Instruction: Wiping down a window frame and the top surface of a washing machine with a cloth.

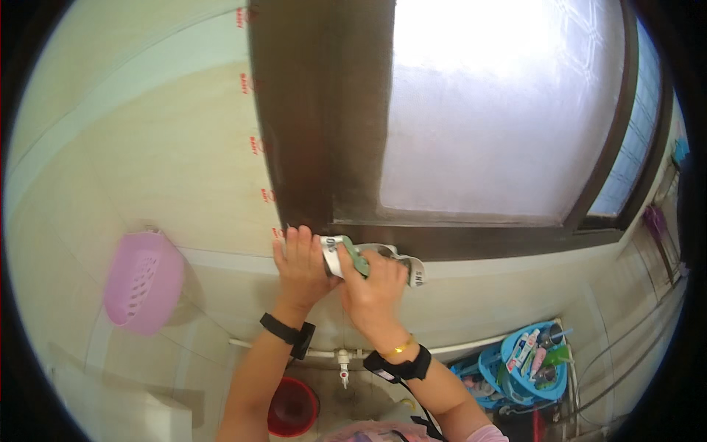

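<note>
My left hand (pixel 301 265) lies with its fingers extended against the lower left corner of a dark brown window frame (pixel 298 127), at the edge of the tiled wall. Just right of it, my right hand (pixel 373 284) grips a green object with a curling white strip (pixel 334 257). The strip bears dark lettering; the fingers cover much of the object, so its exact kind is unclear. Red print (pixel 256 145) repeats up the frame's left edge, apparently on a thin clear film or tape. Both wrists wear black straps.
A pink perforated basket (pixel 146 282) hangs on the left wall. Below the hands run a white pipe and a tap (pixel 344 369), above a red bucket (pixel 291 406). At lower right, a blue rack (pixel 536 395) holds tubes and cups. Hoses hang beyond it. Frosted glass (pixel 475 132) fills the window.
</note>
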The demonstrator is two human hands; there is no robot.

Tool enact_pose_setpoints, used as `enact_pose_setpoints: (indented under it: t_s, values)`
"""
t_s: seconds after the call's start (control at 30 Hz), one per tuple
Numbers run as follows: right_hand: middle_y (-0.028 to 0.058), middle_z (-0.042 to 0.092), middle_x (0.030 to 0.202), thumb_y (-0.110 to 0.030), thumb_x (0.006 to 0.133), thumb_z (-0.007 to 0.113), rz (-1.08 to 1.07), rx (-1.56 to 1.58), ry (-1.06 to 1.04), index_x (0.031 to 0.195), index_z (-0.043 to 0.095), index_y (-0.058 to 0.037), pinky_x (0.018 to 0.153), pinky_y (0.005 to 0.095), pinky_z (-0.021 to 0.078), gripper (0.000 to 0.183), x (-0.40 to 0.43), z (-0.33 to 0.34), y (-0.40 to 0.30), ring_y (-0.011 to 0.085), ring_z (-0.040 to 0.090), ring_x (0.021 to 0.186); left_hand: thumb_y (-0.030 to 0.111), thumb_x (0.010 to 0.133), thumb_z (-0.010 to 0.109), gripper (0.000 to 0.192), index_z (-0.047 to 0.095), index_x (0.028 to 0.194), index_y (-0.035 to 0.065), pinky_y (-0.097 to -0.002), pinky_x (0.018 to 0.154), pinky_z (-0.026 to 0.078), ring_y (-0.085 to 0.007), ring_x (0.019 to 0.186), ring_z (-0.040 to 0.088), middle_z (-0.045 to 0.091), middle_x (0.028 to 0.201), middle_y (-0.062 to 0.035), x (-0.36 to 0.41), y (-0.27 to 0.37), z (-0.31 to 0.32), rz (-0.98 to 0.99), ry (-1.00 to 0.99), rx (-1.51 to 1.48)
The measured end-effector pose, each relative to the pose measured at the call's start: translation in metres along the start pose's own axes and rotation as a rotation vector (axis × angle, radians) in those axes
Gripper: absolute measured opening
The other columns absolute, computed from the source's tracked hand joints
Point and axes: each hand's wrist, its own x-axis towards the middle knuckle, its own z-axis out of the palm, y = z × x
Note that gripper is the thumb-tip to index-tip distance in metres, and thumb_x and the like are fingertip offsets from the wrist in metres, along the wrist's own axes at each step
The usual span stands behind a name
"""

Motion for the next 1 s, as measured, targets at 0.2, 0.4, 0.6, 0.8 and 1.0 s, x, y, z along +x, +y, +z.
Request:
enact_pose_setpoints:
  t_s: [0.2, 0.4, 0.6, 0.8, 1.0]
  values:
    - [0.0107, 0.049, 0.098, -0.011, 0.061, 0.065, 0.067, 0.014, 0.011, 0.116, 0.058, -0.0124, 0.076, 0.0382, 0.0332, 0.056, 0.014, -0.019, 0.005, 0.0252, 0.046, 0.088, 0.048, 0.081, 0.051, 0.072, 0.031, 0.135, 0.0046, -0.0549, 0.103, 0.019, -0.0333, 0.132, 0.029, 0.030, 0.142, -0.0174, 0.004, 0.001, 0.000, -0.009, 0.049, 0.001]
    - [0.0141, 0.050, 0.098, -0.008, 0.060, 0.063, 0.052, 0.050, -0.062, 0.117, 0.057, -0.0097, 0.077, 0.0401, 0.0342, 0.057, 0.032, -0.020, -0.017, 0.0289, 0.048, 0.088, 0.046, 0.089, 0.039, 0.063, 0.038, 0.129, -0.0021, -0.0543, 0.105, 0.016, -0.0334, 0.130, 0.031, 0.038, 0.136, -0.0213, -0.003, -0.001, -0.004, 0.035, -0.025, 0.061]
    - [0.0134, 0.050, 0.099, -0.007, 0.059, 0.065, 0.037, 0.061, -0.084, 0.116, 0.058, -0.0093, 0.077, 0.0423, 0.0334, 0.058, 0.019, -0.019, -0.009, 0.0289, 0.048, 0.090, 0.049, 0.086, 0.044, 0.065, 0.040, 0.128, -0.0001, -0.0533, 0.105, 0.017, -0.0305, 0.132, 0.030, 0.036, 0.139, -0.0164, -0.001, 0.003, -0.002, 0.002, -0.001, -0.024]
    - [0.0140, 0.050, 0.101, -0.009, 0.059, 0.066, 0.025, 0.033, -0.088, 0.116, 0.058, -0.0117, 0.080, 0.0438, 0.0335, 0.058, 0.007, -0.006, -0.003, 0.0299, 0.048, 0.092, 0.049, 0.071, 0.059, 0.073, 0.044, 0.125, 0.0034, -0.0523, 0.105, 0.017, -0.0292, 0.131, 0.028, 0.035, 0.139, -0.0129, -0.002, 0.004, -0.001, -0.010, -0.054, 0.001]
    - [0.0120, 0.050, 0.101, -0.010, 0.058, 0.067, -0.058, -0.039, -0.109, 0.115, 0.059, -0.0139, 0.079, 0.0427, 0.0334, 0.058, -0.004, -0.013, 0.008, 0.0284, 0.047, 0.091, 0.044, 0.074, 0.057, 0.072, 0.039, 0.132, 0.0063, -0.0490, 0.107, 0.016, -0.0275, 0.130, 0.031, 0.035, 0.140, -0.0119, 0.004, 0.000, -0.007, -0.014, -0.002, -0.040]
